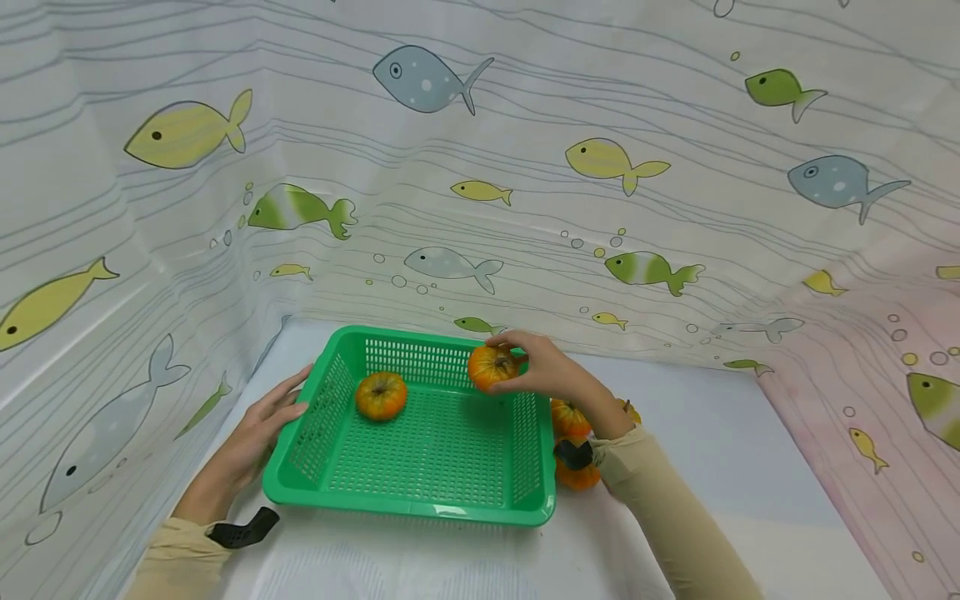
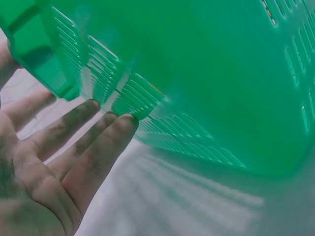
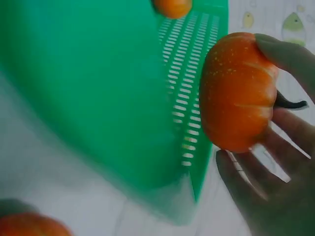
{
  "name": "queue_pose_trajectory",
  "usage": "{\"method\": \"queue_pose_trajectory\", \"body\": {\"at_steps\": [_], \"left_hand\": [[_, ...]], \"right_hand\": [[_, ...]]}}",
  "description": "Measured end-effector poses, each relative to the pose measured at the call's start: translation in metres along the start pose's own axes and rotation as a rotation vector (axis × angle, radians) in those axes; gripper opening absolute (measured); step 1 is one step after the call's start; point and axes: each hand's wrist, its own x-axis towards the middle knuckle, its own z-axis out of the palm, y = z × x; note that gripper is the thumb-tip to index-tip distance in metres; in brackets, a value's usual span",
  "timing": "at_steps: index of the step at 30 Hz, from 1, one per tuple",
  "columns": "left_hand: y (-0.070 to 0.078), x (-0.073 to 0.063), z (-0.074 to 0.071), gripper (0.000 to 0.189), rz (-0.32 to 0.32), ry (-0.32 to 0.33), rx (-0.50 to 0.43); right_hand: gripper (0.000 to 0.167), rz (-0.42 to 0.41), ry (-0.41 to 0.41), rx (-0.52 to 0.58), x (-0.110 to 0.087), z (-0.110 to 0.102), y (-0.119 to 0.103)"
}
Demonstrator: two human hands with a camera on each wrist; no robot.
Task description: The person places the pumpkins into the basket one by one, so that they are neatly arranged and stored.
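Note:
A green plastic basket (image 1: 420, 450) with slotted walls stands in front of me. Inside it, toward the left, lies a small orange pumpkin (image 1: 382, 396). My right hand (image 1: 542, 367) holds another small pumpkin (image 1: 491, 368) over the basket's back right corner. In the right wrist view, thumb and fingers grip this pumpkin (image 3: 238, 93) around its stem side. At the basket's left side, my left hand (image 1: 262, 425) rests with its thumb at the rim. The left wrist view shows its fingers (image 2: 101, 147) nearly straight, their tips against the outer wall below the rim.
Several more pumpkins (image 1: 572, 419) sit just outside the basket's right wall, partly hidden by my right wrist. A white surface (image 1: 697, 450) lies under everything. Fish-patterned curtains (image 1: 525, 233) rise behind and at both sides.

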Motion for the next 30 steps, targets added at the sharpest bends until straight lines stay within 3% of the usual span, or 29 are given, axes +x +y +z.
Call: {"method": "queue_pose_trajectory", "body": {"at_steps": [10, 21, 30], "left_hand": [[0.0, -0.002, -0.002, 0.062, -0.003, 0.003, 0.016], [0.0, 0.001, 0.003, 0.062, -0.012, 0.02, 0.012], [0.001, -0.002, 0.003, 0.062, -0.01, 0.027, 0.005]], "right_hand": [[0.067, -0.018, -0.054, -0.021, 0.026, 0.019, -0.012], [0.065, -0.018, -0.161, -0.143, 0.047, 0.056, -0.013], [0.066, -0.002, -0.151, -0.138, 0.055, 0.072, -0.008]]}}
